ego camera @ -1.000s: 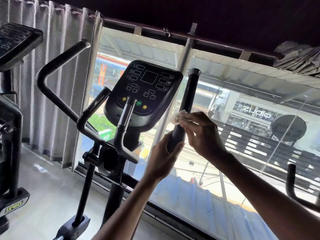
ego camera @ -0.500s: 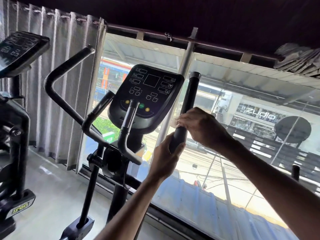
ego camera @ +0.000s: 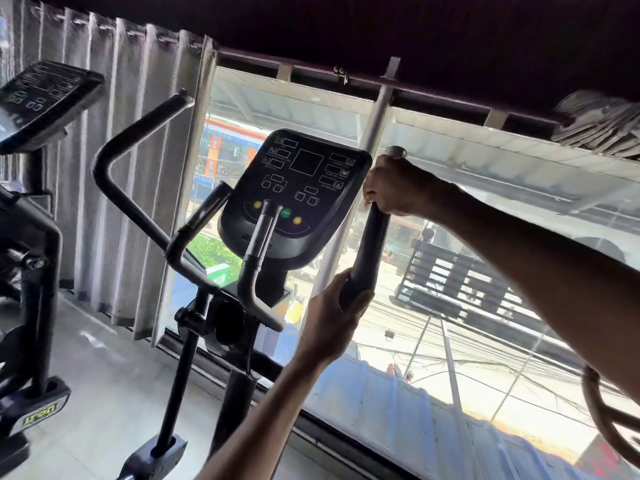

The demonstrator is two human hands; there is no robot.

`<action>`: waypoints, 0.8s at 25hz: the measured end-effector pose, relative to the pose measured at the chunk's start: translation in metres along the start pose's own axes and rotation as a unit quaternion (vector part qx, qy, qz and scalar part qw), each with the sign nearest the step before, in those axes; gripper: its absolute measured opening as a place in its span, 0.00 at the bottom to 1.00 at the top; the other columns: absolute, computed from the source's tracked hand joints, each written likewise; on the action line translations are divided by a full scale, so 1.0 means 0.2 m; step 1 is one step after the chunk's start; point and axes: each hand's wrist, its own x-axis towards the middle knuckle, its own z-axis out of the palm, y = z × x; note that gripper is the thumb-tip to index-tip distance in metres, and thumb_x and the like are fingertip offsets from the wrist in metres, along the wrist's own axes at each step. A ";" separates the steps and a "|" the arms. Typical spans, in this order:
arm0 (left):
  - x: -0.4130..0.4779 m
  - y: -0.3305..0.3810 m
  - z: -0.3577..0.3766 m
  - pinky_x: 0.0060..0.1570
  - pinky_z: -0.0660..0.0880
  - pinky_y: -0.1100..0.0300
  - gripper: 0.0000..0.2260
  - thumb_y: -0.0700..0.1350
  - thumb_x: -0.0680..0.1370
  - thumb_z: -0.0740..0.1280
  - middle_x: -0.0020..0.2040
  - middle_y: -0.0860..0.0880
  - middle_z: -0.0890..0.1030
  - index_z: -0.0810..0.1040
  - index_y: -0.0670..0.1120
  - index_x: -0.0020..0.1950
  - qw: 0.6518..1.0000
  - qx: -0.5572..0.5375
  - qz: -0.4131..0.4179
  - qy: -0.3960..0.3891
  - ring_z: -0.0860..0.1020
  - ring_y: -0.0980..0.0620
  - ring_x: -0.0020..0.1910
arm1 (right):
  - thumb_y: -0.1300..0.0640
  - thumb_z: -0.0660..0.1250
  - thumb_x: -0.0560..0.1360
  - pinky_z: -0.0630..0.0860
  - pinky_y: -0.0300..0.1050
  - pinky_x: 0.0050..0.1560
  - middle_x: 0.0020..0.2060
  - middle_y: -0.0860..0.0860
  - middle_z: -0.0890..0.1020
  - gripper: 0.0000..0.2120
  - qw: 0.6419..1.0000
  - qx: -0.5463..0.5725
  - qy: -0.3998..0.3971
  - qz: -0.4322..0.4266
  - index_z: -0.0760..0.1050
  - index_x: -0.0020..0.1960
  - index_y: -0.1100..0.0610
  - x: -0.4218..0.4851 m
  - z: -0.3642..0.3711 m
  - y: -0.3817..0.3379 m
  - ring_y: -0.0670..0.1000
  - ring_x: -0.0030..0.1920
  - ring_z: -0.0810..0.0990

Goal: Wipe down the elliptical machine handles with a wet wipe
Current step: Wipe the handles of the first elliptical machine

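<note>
The elliptical's right moving handle (ego camera: 372,244) is a black upright bar beside the console (ego camera: 298,188). My right hand (ego camera: 398,188) grips this bar near its top end, fingers wrapped round it; the wet wipe is hidden under the hand. My left hand (ego camera: 336,317) holds the lower part of the same bar from below. The left moving handle (ego camera: 117,168) bends up at the left, untouched. Two short fixed grips (ego camera: 256,258) stand in front of the console.
A second machine with its console (ego camera: 41,102) stands at the far left. Grey curtains (ego camera: 104,202) hang behind it. A large window (ego camera: 450,306) fills the wall ahead, over a street. Another handle (ego camera: 602,417) shows at the lower right edge.
My right hand has slid up the right handle from its middle to near its top. My left hand has kept its hold lower down. The camera has shifted.
</note>
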 end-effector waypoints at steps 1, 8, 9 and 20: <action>0.00 0.00 0.00 0.41 0.76 0.64 0.14 0.51 0.79 0.72 0.46 0.57 0.85 0.78 0.55 0.64 1.000 -0.001 0.001 0.002 0.82 0.61 0.43 | 0.62 0.66 0.76 0.73 0.53 0.59 0.44 0.50 0.84 0.07 1.000 0.003 -0.007 -0.028 0.82 0.43 0.56 -0.04 0.02 -0.04 0.53 0.49 0.77; -0.04 -0.04 0.00 0.46 0.80 0.61 0.14 0.50 0.77 0.75 0.48 0.58 0.86 0.81 0.54 0.63 0.999 -0.017 -0.005 0.042 0.83 0.59 0.46 | 0.61 0.71 0.74 0.68 0.43 0.53 0.37 0.48 0.85 0.07 0.976 0.113 0.113 -0.147 0.85 0.40 0.54 -0.29 0.11 -0.25 0.52 0.42 0.78; -0.04 -0.05 0.00 0.48 0.81 0.60 0.14 0.49 0.77 0.75 0.49 0.57 0.86 0.82 0.52 0.63 0.999 -0.016 -0.002 0.040 0.83 0.58 0.47 | 0.61 0.72 0.73 0.67 0.42 0.52 0.36 0.47 0.84 0.06 0.967 0.127 0.129 -0.179 0.84 0.39 0.54 -0.33 0.13 -0.29 0.51 0.41 0.78; -0.05 0.00 -0.02 0.52 0.82 0.60 0.08 0.44 0.77 0.75 0.45 0.59 0.87 0.84 0.53 0.56 0.999 -0.045 -0.007 0.029 0.85 0.60 0.48 | 0.65 0.70 0.78 0.81 0.48 0.51 0.60 0.52 0.84 0.09 0.904 0.231 0.359 0.001 0.84 0.58 0.59 -0.73 0.38 -0.51 0.55 0.52 0.82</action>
